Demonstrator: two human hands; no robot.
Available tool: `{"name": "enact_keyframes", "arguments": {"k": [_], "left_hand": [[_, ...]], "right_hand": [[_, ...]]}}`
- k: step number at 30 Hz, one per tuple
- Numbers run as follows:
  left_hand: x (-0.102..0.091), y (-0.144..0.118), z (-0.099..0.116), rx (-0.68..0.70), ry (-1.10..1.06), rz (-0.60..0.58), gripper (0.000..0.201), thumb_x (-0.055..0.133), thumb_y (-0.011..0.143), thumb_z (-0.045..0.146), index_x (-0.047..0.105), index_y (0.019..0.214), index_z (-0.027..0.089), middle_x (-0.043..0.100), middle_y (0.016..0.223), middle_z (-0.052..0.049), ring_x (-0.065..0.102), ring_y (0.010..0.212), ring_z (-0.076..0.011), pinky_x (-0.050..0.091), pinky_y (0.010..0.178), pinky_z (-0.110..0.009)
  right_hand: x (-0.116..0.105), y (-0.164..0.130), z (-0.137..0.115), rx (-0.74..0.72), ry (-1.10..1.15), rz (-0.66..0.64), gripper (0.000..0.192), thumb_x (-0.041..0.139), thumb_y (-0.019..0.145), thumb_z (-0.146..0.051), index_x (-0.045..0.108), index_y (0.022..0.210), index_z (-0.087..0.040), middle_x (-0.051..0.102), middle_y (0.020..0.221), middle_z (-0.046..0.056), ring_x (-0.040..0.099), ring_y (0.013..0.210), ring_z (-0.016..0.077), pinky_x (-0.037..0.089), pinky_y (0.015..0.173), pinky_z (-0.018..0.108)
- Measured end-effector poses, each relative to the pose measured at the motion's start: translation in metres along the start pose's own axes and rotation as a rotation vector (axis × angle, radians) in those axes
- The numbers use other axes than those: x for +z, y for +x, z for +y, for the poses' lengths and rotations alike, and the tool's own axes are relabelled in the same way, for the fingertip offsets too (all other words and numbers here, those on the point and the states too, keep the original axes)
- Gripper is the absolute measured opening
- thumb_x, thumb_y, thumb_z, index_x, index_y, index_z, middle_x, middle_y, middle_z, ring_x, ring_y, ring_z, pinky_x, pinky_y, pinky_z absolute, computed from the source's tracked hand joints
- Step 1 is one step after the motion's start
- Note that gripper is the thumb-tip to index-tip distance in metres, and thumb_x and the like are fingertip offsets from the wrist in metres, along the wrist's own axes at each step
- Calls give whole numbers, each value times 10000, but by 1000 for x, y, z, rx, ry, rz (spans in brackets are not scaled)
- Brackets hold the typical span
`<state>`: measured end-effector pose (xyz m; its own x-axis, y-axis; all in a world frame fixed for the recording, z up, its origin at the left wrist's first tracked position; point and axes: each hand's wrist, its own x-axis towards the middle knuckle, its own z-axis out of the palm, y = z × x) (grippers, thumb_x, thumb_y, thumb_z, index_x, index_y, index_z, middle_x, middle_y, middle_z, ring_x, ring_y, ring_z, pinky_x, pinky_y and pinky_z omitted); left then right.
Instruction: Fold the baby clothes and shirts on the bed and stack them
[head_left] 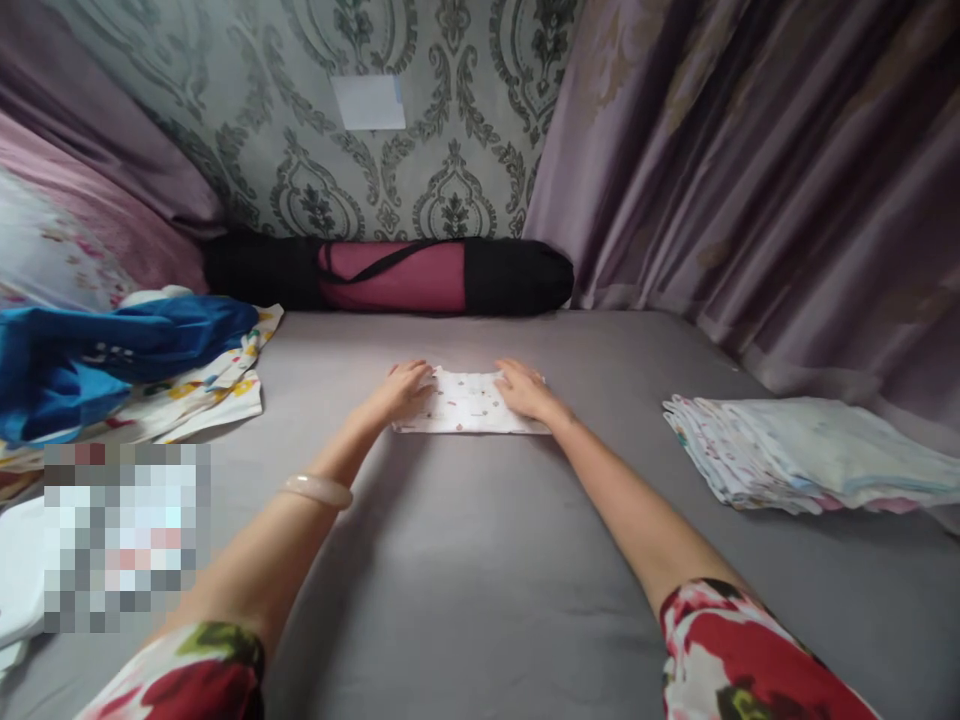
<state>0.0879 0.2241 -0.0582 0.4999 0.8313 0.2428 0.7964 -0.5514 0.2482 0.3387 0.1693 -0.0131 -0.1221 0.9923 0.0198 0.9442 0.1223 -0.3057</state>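
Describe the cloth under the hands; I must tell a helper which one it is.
On the grey sheet, before the black-and-maroon bag, lies a small folded white cloth. Both hands, left and right, press flat on its ends. Unlike the stack at right, it lies alone.

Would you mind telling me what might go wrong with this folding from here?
The small printed cloth is pinned only at its ends by the left hand and right hand, so its middle may wrinkle. The folded stack looks fanned and may slide when more is added. The blue garment pile lies loose nearby.
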Motion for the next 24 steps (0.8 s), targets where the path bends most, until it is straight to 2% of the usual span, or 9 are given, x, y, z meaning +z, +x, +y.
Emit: {"name": "enact_keyframes", "arguments": {"k": [3,6,11,14,19,22,24], "left_hand": [[-7,23,-16,-56,49,-128,391,523,857,362,623,1199,201,628,1268,-125,603,1156,-261,449,996,-356],[-16,40,-22,-116,67,-252,423,559,805,406,655,1154,188,664,1185,-130,640,1055,-262,486,894,-314],[-30,53,-20,-169,-72,-416,490,592,725,428,673,1117,146,709,1047,-123,665,905,-249,490,743,-270],[-35,55,-17,-222,-108,-410,495,626,670,444,686,1069,158,721,987,-96,661,850,-235,475,689,-257],[-37,47,-13,-241,-166,-339,362,650,653,469,689,873,184,685,783,-39,617,757,-211,438,644,-264],[-46,38,-12,-216,-336,-298,345,656,667,492,655,822,183,627,711,-18,572,684,-182,409,589,-263],[-58,31,-10,-188,-444,-274,356,668,676,510,642,822,186,600,701,-9,545,649,-162,392,565,-257]], "right_hand": [[-15,5,37,68,-86,-82,471,395,972,-280,506,1419,-181,522,1422,137,467,1307,279,324,1087,405],[-19,9,64,76,-141,-135,428,440,968,-291,573,1354,-164,545,1365,151,488,1269,283,364,1048,375],[-20,21,76,70,-134,-194,442,541,928,-332,590,1332,-160,547,1340,161,477,1274,294,377,1037,350],[-27,27,74,60,-108,-213,409,600,882,-315,642,1256,-156,595,1280,154,524,1219,281,410,996,326],[-42,22,70,26,-40,-237,319,646,824,-295,705,1112,-172,684,1122,104,621,1024,229,473,853,272],[-51,11,70,15,117,-201,279,628,829,-296,697,1061,-157,705,1032,74,635,893,184,480,765,245],[-58,3,71,9,281,-158,222,635,809,-291,693,966,-145,705,916,49,623,805,164,472,709,241]]}}
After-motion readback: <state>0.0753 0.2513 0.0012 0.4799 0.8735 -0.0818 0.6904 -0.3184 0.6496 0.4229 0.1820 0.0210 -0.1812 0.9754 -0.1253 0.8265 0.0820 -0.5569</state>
